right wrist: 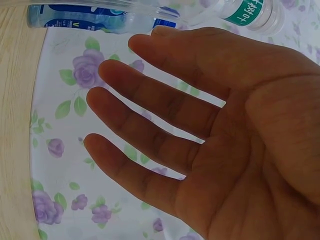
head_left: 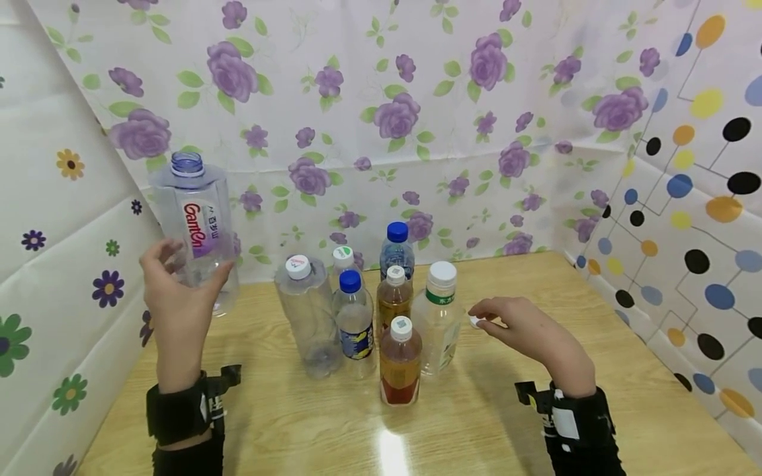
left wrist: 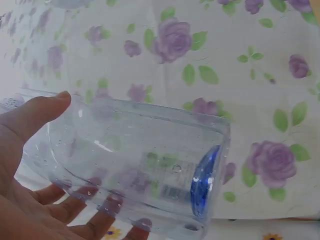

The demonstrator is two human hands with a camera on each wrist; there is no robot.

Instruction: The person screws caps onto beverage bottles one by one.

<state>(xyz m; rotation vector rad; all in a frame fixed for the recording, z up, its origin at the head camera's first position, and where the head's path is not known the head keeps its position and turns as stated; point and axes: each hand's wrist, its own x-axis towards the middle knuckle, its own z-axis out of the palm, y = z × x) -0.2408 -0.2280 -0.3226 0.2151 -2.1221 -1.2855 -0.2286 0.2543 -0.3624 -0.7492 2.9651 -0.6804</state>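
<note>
A large clear Ganten bottle point(head_left: 201, 225) with a bluish, uncapped neck is held up by my left hand point(head_left: 181, 291) at the left of the table. The thumb point(left wrist: 47, 110) lies along one side of it and the fingers curl round the other, seen through the plastic in the left wrist view. Its neck points upward, and it is clear of the tabletop. My right hand point(head_left: 530, 330), right of the bottle group, pinches a small white cap point(head_left: 476, 321) between thumb and index finger. The other fingers point(right wrist: 145, 135) are spread apart. In the right wrist view the cap is hidden.
Several capped bottles stand at mid-table: a large clear one point(head_left: 306, 317), blue-capped ones point(head_left: 355, 324), a tea bottle point(head_left: 400, 363) and a wide-mouthed clear bottle point(head_left: 437, 324). The wooden table point(head_left: 309, 430) meets a floral cloth point(head_left: 357, 198) behind and patterned cloths at both sides.
</note>
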